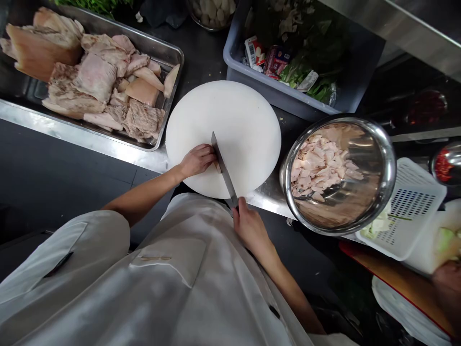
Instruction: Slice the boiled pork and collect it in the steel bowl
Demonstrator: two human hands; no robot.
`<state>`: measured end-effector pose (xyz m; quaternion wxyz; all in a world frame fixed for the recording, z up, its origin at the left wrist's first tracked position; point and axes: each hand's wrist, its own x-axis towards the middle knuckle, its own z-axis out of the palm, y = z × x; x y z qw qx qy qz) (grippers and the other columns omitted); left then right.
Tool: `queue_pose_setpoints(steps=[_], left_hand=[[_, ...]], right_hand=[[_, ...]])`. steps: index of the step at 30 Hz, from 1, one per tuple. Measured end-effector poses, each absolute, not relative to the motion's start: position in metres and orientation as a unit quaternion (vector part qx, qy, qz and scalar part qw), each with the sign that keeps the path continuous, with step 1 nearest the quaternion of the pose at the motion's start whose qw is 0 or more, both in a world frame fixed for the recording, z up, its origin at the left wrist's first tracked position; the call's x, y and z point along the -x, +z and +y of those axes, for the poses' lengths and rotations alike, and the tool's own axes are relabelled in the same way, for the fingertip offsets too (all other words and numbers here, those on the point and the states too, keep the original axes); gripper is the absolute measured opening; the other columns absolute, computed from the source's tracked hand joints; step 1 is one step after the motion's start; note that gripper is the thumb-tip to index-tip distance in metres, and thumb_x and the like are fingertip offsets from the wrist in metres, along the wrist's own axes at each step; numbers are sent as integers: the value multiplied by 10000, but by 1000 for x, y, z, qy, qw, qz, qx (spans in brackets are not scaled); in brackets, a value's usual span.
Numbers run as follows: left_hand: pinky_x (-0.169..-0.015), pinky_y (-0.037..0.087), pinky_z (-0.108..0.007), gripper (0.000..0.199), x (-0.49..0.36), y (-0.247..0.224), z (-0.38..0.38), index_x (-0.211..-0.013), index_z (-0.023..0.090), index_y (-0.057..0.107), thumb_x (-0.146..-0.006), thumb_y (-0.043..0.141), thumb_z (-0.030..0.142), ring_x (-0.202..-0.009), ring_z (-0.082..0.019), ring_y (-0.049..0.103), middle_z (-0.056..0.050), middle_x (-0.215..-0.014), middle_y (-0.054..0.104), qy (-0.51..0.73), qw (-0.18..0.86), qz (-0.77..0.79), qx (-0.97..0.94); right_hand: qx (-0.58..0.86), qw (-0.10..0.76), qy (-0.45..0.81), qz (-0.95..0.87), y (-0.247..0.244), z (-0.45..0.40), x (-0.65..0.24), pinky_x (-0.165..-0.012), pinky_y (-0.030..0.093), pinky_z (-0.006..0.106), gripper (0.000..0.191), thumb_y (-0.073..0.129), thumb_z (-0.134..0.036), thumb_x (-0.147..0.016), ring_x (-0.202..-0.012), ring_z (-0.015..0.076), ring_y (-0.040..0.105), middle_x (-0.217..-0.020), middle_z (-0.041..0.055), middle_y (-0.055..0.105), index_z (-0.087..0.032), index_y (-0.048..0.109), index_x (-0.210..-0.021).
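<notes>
My right hand is closed around the handle of a kitchen knife, whose broad blade points away from me over a round white cutting board. Just left of the blade, my left hand presses down on the board with curled fingers. Under those fingertips a small piece of meat shows beside the blade; most of it is hidden. Larger cooked chunks of meat fill a metal tray at the left. A steel bowl at the right holds sliced meat.
Behind the board stands a grey bin with greens and packaging. A white perforated basket sits right of the bowl, near another person's hand. A bowl of pale pieces is at the back. The counter's metal edge runs in front.
</notes>
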<state>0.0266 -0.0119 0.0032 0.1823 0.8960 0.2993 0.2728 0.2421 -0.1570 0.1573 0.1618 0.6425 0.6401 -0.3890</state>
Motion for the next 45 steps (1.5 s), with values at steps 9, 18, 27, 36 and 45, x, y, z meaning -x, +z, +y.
queue_pose_setpoints(steps=[9,18,27,36,45], left_hand=[[-934,594,-382,250,-28,6,-12,-1017,224,730,-1033,483,192,-1047,-203,653,-67,-991,693,270,182,297,-898],[-928,594,-382,252,-27,5,-6,-1012,230,730,-1034,481,194,-1052,-206,654,-60,-1014,696,265,195,303,-894],[-909,587,-421,241,-24,-2,-5,-989,234,722,-1002,498,147,-1030,-220,651,-72,-1006,696,292,188,304,-887],[-899,574,-430,240,-25,2,-5,-971,238,718,-1008,487,185,-986,-219,640,-67,-943,667,295,199,299,-885],[-927,568,-451,217,-24,2,-5,-971,252,717,-984,505,205,-996,-230,648,-67,-951,672,267,217,301,-889]], right_hand=[[-656,139,-379,638,144,-154,-236,-669,390,300,245,367,-280,-1112,-842,274,723,-932,126,751,-149,468,-1293],[-648,66,-366,665,121,-101,-230,-682,401,318,296,349,-271,-1094,-879,300,700,-976,143,746,-139,441,-1342],[-671,71,-378,635,169,-153,-267,-582,290,300,234,384,-285,-1079,-697,267,647,-766,75,683,-149,479,-1245],[-644,89,-392,651,166,-149,-264,-588,266,302,212,403,-284,-1083,-685,246,643,-776,62,692,-170,480,-1243],[-643,72,-397,650,157,-140,-262,-624,328,300,254,399,-305,-1075,-781,277,667,-841,82,712,-180,492,-1276]])
